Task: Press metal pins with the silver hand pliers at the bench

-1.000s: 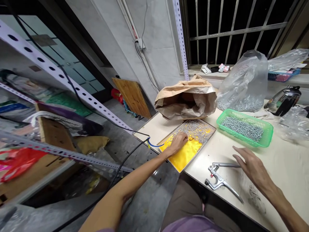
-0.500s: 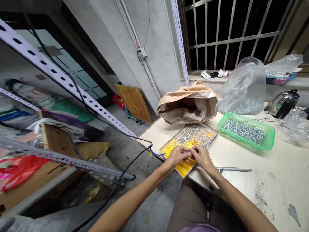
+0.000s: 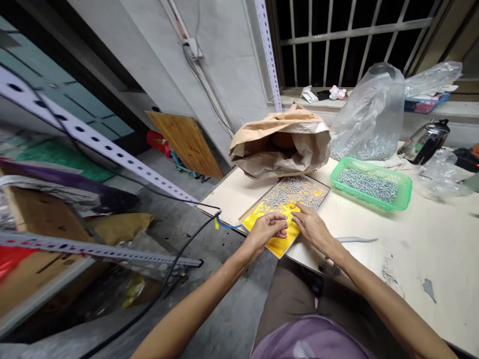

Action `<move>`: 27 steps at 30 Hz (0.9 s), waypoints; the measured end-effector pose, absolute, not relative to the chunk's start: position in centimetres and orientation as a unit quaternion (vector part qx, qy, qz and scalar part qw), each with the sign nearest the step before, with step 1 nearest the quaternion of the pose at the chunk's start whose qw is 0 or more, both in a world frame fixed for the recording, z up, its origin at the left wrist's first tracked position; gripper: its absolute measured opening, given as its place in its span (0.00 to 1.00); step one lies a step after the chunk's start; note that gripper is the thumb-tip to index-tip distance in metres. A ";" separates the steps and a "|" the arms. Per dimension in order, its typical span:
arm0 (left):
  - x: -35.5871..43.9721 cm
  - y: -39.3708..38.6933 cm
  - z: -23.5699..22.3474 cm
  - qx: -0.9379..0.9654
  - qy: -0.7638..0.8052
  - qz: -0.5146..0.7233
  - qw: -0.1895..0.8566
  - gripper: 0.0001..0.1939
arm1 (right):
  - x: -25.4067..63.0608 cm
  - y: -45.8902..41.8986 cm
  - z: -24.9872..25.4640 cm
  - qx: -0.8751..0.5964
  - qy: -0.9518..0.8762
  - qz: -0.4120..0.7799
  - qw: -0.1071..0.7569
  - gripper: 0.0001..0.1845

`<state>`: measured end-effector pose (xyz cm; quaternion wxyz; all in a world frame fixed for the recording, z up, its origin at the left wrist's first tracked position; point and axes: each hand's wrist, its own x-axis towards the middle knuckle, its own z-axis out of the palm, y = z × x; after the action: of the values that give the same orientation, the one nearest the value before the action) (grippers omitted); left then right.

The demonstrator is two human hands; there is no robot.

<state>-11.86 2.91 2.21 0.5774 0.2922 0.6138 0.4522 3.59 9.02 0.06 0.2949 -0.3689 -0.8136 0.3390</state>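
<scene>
My left hand (image 3: 266,230) is closed in a pinch above the front part of a shallow yellow-bottomed tray (image 3: 279,247). A tiny pale glint shows at its fingertips, too small to name. My right hand (image 3: 313,228) is over the tray's right side, thumb and forefinger apart, fingertips near the edge of the pile. Small silvery metal pieces (image 3: 295,192), like short screws or pins, cover the back part of the tray. The front part shows bare yellow between and under my hands.
Behind the tray lies an open brown paper bag (image 3: 280,142). A green basket (image 3: 406,194) of similar pieces stands to the right, before a clear plastic bag (image 3: 368,119) and a kettle (image 3: 426,142). Grey-handled pliers or a similar tool (image 3: 357,240) lie near my right wrist. A cable (image 3: 179,252) hangs left.
My hands were together at the fingertips; now they are apart. The right hand has opened its fingers toward the pile, while the left stays pinched. The whole view has shifted slightly.
</scene>
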 end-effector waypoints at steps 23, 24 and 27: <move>-2.4 2.6 -2.6 0.376 0.651 0.084 0.654 0.08 | 19.7 -1.6 -3.9 -0.491 -0.848 0.112 0.164 0.16; -2.3 2.6 -2.6 0.375 0.653 0.081 0.653 0.07 | 19.7 -1.6 -3.9 -0.490 -0.848 0.113 0.167 0.16; -2.0 2.7 -2.5 0.379 0.658 0.064 0.647 0.07 | 19.6 -1.7 -3.8 -0.486 -0.850 0.111 0.174 0.15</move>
<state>-1.96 2.73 -2.46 0.6469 0.3792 0.6585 0.0645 19.61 -1.69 -3.85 0.1738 -0.4856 -0.8496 0.1105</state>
